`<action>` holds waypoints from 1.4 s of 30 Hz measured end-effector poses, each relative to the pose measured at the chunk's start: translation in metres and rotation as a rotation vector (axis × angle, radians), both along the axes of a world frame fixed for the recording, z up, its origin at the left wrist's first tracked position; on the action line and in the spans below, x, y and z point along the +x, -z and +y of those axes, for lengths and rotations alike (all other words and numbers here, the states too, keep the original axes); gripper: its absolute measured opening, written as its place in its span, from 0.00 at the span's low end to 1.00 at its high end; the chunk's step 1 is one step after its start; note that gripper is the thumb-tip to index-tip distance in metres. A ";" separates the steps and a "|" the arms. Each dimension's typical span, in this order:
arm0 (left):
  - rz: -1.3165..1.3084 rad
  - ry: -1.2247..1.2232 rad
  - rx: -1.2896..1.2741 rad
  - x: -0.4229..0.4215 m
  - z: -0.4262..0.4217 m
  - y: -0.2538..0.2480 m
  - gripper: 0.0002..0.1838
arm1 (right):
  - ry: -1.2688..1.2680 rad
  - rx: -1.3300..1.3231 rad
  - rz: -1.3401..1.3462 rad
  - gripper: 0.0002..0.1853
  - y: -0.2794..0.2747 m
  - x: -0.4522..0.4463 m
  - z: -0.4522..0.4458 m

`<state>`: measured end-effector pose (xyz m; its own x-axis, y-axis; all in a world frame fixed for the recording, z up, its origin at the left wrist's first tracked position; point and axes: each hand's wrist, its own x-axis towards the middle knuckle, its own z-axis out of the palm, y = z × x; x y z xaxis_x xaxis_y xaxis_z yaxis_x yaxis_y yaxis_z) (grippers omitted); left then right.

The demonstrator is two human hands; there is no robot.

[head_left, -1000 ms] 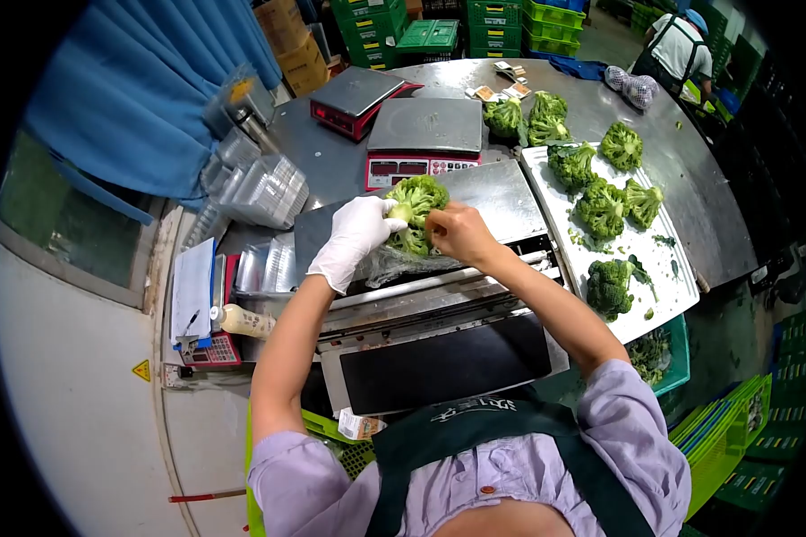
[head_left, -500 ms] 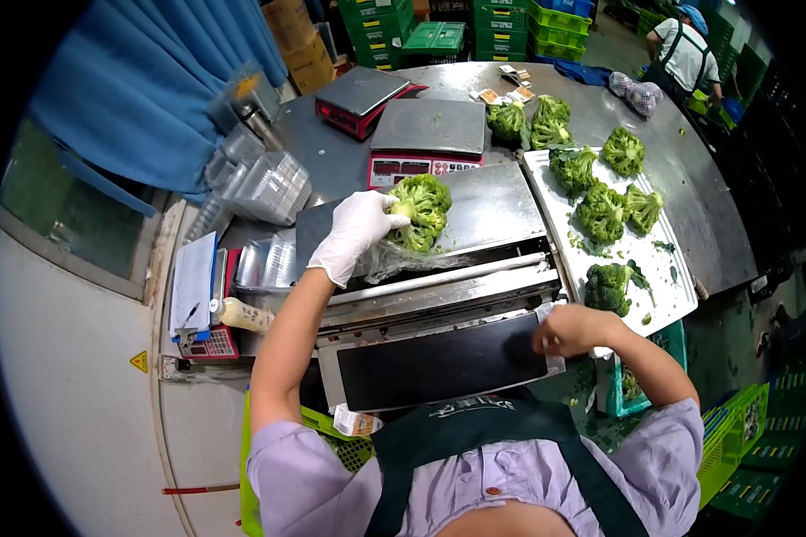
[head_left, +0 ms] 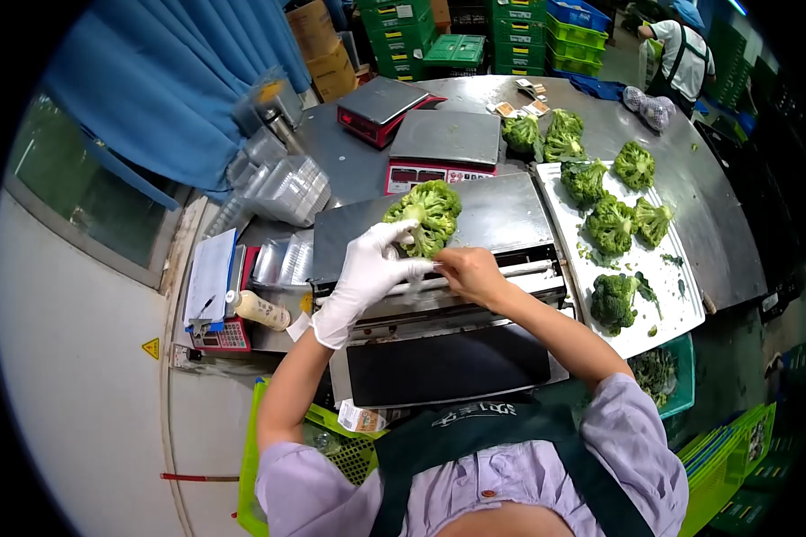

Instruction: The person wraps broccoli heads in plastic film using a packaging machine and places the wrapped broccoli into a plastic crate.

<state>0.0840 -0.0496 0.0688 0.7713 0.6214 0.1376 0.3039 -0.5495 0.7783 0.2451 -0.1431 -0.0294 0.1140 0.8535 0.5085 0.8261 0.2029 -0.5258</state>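
A head of broccoli [head_left: 434, 215] rests on the metal plate of the wrapping machine [head_left: 510, 210], in front of the scales. My left hand [head_left: 367, 277], in a white glove, is at its near left side, fingers and thumb apart, fingertips close to the stem; whether they touch it I cannot tell. My bare right hand [head_left: 475, 276] is closed in a pinch just below the broccoli, its fingertips beside my left thumb. Thin clear plastic film [head_left: 412, 292] shows faintly under the fingertips, partly hidden and blurred. A black pad [head_left: 448, 369] lies nearest my body.
On the right, a white tray [head_left: 560, 215] bears several broccoli heads. Two digital scales [head_left: 443, 139] [head_left: 383, 100] stand behind the machine. Clear plastic boxes [head_left: 287, 192], a bottle [head_left: 258, 309] and a clipboard [head_left: 210, 277] are at left. A co-worker [head_left: 681, 58] bends at far right.
My right hand has moved from the machine's right front corner up to the film by the broccoli. My left hand has let go of the broccoli and drawn back toward me.
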 end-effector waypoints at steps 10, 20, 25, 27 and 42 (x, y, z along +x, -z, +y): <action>0.144 -0.080 -0.331 -0.046 -0.043 0.008 0.07 | -0.095 -0.009 0.080 0.05 -0.016 -0.008 -0.069; -0.025 0.266 -0.027 -0.090 -0.093 -0.081 0.05 | -0.491 -0.022 -0.047 0.07 -0.137 -0.016 -0.135; -0.249 0.325 0.023 -0.078 -0.066 -0.061 0.07 | -0.580 0.013 0.147 0.06 -0.121 -0.012 -0.115; -0.267 0.271 -0.067 -0.070 -0.060 -0.060 0.06 | -0.571 -0.013 0.195 0.09 -0.119 -0.009 -0.106; -0.720 0.013 -0.702 -0.014 0.028 -0.052 0.13 | 0.055 -0.403 0.419 0.13 -0.019 0.086 0.008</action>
<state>0.0696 -0.0215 0.1206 0.6563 0.7327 0.1798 -0.3695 0.1044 0.9234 0.3313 -0.1355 -0.0106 0.2846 0.9575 0.0470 0.5346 -0.1178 -0.8369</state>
